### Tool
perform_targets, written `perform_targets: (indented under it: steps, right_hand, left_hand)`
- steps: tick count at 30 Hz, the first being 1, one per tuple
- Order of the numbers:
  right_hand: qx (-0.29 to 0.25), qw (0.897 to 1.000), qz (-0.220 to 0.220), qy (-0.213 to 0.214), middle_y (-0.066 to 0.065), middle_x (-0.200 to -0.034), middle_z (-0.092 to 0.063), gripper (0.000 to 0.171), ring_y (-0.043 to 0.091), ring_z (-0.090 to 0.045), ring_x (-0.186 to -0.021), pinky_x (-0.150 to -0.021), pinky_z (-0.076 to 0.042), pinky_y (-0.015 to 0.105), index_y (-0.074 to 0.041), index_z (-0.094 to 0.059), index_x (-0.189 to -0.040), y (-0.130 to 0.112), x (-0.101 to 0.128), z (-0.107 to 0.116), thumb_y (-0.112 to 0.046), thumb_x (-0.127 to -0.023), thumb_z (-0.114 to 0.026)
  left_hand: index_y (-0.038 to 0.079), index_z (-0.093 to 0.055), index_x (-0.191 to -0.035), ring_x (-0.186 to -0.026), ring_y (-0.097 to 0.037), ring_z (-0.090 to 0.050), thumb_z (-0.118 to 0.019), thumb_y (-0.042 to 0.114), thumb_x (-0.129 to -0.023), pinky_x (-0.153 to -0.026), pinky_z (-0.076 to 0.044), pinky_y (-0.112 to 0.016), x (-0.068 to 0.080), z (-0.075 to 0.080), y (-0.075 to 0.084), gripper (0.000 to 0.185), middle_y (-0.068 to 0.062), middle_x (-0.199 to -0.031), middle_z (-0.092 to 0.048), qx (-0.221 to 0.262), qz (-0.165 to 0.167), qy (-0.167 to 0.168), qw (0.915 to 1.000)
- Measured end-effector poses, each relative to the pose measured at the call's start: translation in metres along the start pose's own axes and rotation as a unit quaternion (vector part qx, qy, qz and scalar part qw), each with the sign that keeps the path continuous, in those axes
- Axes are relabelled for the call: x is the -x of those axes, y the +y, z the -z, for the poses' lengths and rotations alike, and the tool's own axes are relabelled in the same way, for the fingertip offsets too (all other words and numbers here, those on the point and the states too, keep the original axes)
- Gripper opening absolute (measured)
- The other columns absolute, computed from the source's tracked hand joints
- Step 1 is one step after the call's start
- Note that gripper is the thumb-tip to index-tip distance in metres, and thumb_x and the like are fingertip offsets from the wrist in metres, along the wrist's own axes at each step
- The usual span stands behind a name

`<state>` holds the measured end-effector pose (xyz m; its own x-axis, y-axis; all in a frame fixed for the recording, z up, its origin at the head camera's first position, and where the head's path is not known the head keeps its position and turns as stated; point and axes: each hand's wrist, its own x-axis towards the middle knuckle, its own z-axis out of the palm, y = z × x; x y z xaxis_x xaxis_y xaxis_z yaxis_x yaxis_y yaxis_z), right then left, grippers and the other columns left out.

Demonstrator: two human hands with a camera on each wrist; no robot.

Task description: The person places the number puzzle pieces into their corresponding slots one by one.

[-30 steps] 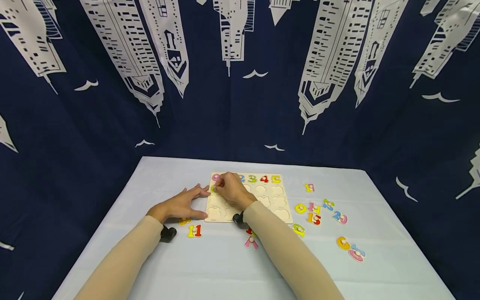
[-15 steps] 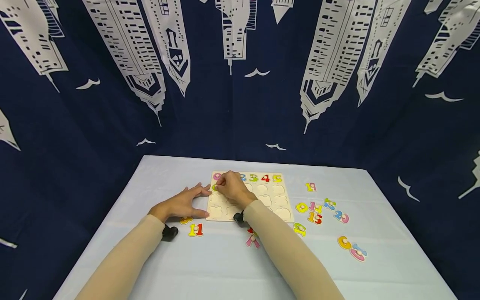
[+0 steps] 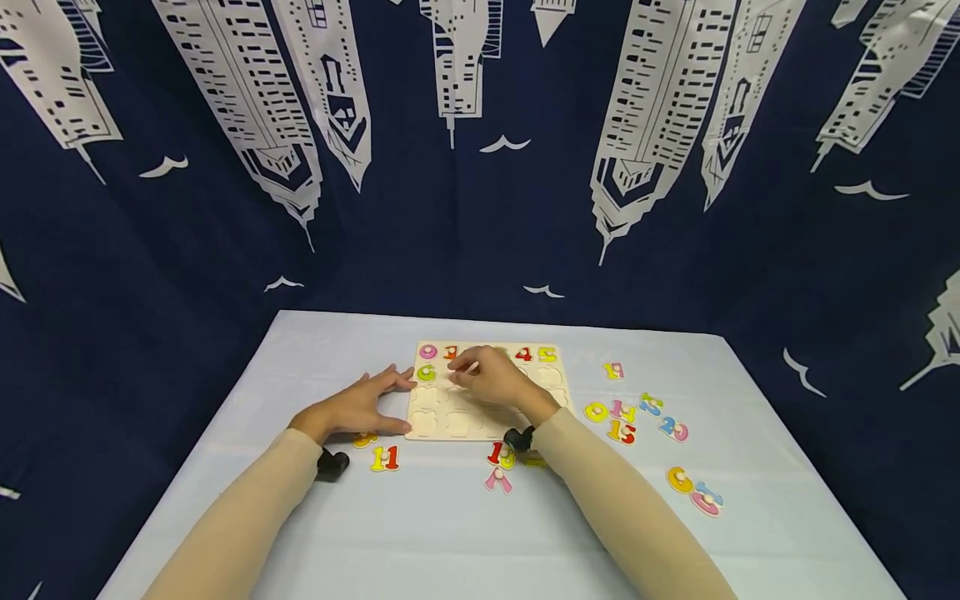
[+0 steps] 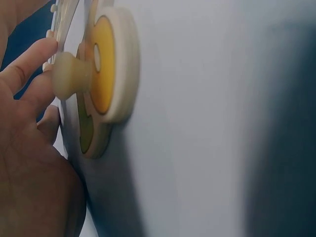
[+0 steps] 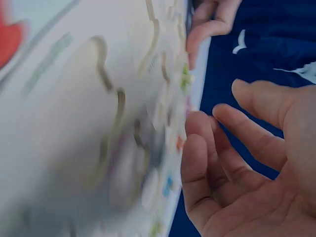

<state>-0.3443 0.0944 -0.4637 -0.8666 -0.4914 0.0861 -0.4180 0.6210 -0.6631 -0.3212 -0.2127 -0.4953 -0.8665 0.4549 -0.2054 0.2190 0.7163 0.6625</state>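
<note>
A wooden number puzzle board (image 3: 442, 423) lies on the table, with number pieces along its top row. The green 6 piece (image 3: 426, 372) sits at the left of the second row. My left hand (image 3: 356, 406) spreads its fingers and thumb along the board's left edge. Over the upper middle of the board hovers my right hand (image 3: 498, 382), hiding part of the top row. In the right wrist view its fingers (image 5: 195, 168) are loosely bent, with nothing between them and the thumb. A knobbed yellow and green piece (image 4: 103, 64) shows close beside the left palm.
On the white table (image 3: 420, 542), a red and yellow 11 piece (image 3: 386, 458) lies below the left hand. A pink piece (image 3: 498, 479) is in front of the board. Several number pieces, including a blue and pink 20 (image 3: 673, 428), are scattered to the right.
My right hand has let go of the green 6 piece and moved right, uncovering it and the red 1 piece. The left hand stays at the board's edge.
</note>
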Motion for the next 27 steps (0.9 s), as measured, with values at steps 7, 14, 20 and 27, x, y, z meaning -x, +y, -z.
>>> perform_targets:
  steps: [7, 14, 20, 27]
  right_hand:
    - [0.021, 0.999, 0.042, -0.017, 0.006, -0.126, -0.088, 0.027, 0.02, -0.077, -0.101, -0.089, -0.063, 0.028, -0.005, -0.085, -0.134, 0.01, 0.047, 0.038, -0.021, -0.112, -0.079]
    - [0.023, 0.999, 0.033, -0.001, 0.002, -0.125, -0.087, 0.026, 0.018, -0.079, -0.105, -0.094, -0.066, 0.031, -0.008, -0.086, -0.133, 0.03, 0.098, 0.065, -0.021, -0.111, -0.081]
    - [0.021, 1.0, 0.005, 0.013, -0.002, -0.124, -0.086, 0.023, 0.017, -0.076, -0.106, -0.091, -0.064, 0.027, -0.01, -0.087, -0.131, 0.047, 0.139, 0.081, -0.02, -0.111, -0.082]
    - [0.015, 0.999, -0.026, 0.026, -0.001, -0.124, -0.085, 0.023, 0.015, -0.074, -0.107, -0.093, -0.066, 0.027, -0.012, -0.086, -0.133, 0.062, 0.183, 0.1, -0.018, -0.112, -0.08]
  left_hand:
    - [0.023, -0.062, -0.166, -0.187, -0.037, -0.007, -0.099, 0.045, -0.092, -0.15, 0.005, -0.07, 0.003, 0.0, 0.002, 0.085, 0.004, -0.195, -0.03, -0.002, -0.013, 0.001, 0.9999]
    - [0.022, -0.063, -0.163, -0.187, -0.038, -0.006, -0.1, 0.043, -0.092, -0.15, 0.007, -0.069, 0.003, 0.0, 0.005, 0.083, 0.003, -0.194, -0.032, 0.006, -0.016, 0.002, 0.9998]
    - [0.023, -0.061, -0.167, -0.186, -0.041, -0.005, -0.099, 0.046, -0.091, -0.149, 0.006, -0.072, 0.003, 0.0, 0.006, 0.088, 0.001, -0.196, -0.029, -0.001, -0.011, 0.004, 0.9999]
    - [0.022, -0.061, -0.168, -0.186, -0.041, -0.006, -0.099, 0.047, -0.091, -0.149, 0.006, -0.072, 0.001, -0.004, 0.004, 0.09, 0.001, -0.196, -0.028, 0.0, -0.01, 0.006, 0.9999]
